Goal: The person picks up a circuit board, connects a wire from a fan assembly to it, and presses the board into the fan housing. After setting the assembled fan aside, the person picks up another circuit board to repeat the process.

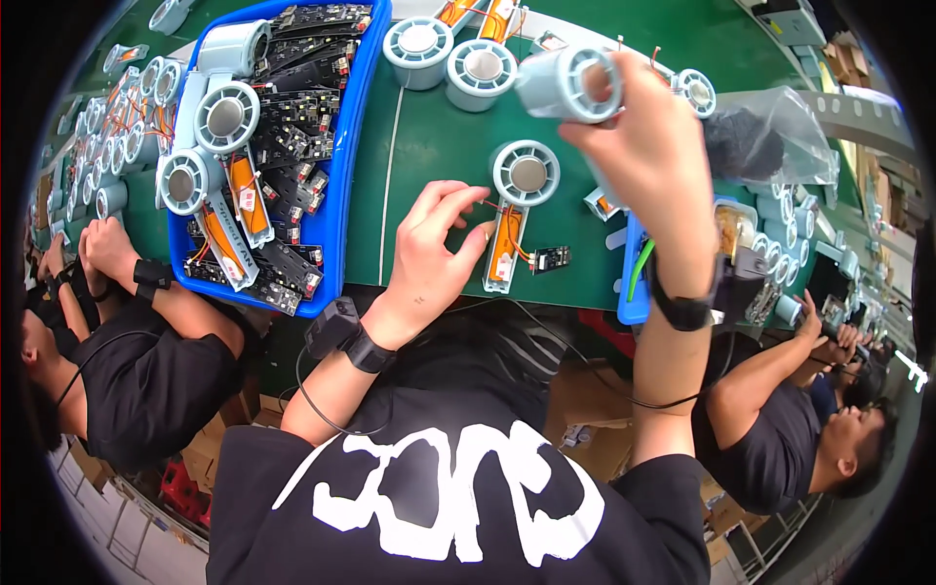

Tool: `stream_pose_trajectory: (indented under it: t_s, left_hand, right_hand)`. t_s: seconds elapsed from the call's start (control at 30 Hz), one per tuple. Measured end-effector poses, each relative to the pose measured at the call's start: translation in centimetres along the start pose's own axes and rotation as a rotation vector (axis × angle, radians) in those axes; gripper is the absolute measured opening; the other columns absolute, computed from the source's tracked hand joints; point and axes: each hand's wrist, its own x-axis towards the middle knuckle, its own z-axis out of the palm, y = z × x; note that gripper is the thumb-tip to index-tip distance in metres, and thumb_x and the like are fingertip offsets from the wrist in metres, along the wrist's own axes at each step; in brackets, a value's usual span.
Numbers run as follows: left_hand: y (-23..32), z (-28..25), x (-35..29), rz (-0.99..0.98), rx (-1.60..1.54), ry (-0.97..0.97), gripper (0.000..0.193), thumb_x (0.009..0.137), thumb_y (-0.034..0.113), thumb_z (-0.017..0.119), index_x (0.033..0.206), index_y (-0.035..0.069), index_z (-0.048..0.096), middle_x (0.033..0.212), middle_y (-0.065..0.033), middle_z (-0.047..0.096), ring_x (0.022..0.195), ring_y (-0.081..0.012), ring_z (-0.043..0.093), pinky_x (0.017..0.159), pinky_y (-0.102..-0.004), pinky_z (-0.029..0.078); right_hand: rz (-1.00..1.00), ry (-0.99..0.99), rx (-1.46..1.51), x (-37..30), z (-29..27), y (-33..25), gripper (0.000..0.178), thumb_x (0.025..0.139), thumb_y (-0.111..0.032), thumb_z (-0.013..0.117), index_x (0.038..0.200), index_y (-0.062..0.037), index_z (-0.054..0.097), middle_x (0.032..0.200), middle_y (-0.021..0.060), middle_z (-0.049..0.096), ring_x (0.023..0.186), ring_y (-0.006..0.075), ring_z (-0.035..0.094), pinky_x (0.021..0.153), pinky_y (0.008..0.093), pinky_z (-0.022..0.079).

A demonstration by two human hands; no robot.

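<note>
Head view: my right hand (648,122) has its grip closed around a pale blue hair dryer (568,86), slightly blurred, over the green tabletop (429,136). My left hand (434,239) is half open, thumb and fingertips parted, beside a second hair dryer (511,222), lying before me, wired to a small circuit board (551,257). Leftward, a blue bin (353,146) holds more boards.

Cardboard boxes (593,388) sit below a green worktable (419,141), with a white light (911,368) glowing far right.
</note>
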Motion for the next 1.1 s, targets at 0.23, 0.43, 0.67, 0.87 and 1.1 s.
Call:
stream_pose_trajectory:
  t_s: [0.23,0.43,0.67,0.87,1.1]
  left_hand:
    - [-0.3,-0.1,-0.5,-0.062,-0.078,-0.091,0.024,0.08,-0.005,0.072,0.103,0.0,0.071,0.098,-0.0111,0.068,0.082,-0.0258,0.067,0.073,-0.0329,0.055]
    - [-0.6,-0.2,-0.5,0.302,0.183,-0.082,0.026,0.077,-0.005,0.076,0.101,0.004,0.073,0.092,-0.0091,0.066,0.078,-0.0251,0.064,0.068,-0.0349,0.053]
    - [-1.0,0.4,-0.4,0.364,0.168,-0.054,0.027,0.074,-0.004,0.079,0.099,0.006,0.075,0.091,-0.0078,0.065,0.077,-0.0232,0.064,0.065,-0.0342,0.052]
    - [-1.0,1.9,0.1,0.358,0.035,0.001,0.027,0.074,-0.005,0.079,0.098,0.006,0.076,0.09,-0.0079,0.065,0.075,-0.0213,0.066,0.06,-0.0302,0.053]
    - [-0.9,2.5,0.8,0.435,0.064,-0.143,0.026,0.074,-0.004,0.077,0.097,0.006,0.074,0.089,-0.0074,0.065,0.072,-0.0223,0.068,0.06,-0.0309,0.055]
  right_hand:
    - [-0.037,0.093,-0.071,-1.1,3.6,0.7,0.034,0.081,-0.003,0.073,0.111,0.0008,0.059,0.086,0.0199,0.071,0.084,0.0412,0.069,0.075,0.0432,0.054]
    - [-0.166,0.134,-0.078,-3.6,3.1,0.8,0.039,0.079,-0.003,0.074,0.115,0.0009,0.059,0.104,0.0212,0.069,0.096,0.036,0.069,0.08,0.0426,0.054]
    - [-0.172,-0.181,0.056,-14.0,3.6,1.6,0.058,0.076,0.004,0.076,0.131,-0.0061,0.061,0.114,0.0158,0.068,0.1,0.031,0.069,0.087,0.0358,0.054]
    - [0.176,-0.043,0.717,-16.1,7.8,0.9,0.055,0.084,0.004,0.074,0.136,-0.003,0.057,0.112,0.0111,0.068,0.09,0.0189,0.07,0.082,0.0282,0.056]
    - [0.387,0.08,1.098,-16.9,9.2,0.9,0.05,0.093,0.005,0.063,0.143,0.001,0.053,0.109,0.0072,0.064,0.092,0.0098,0.063,0.081,0.0253,0.054]
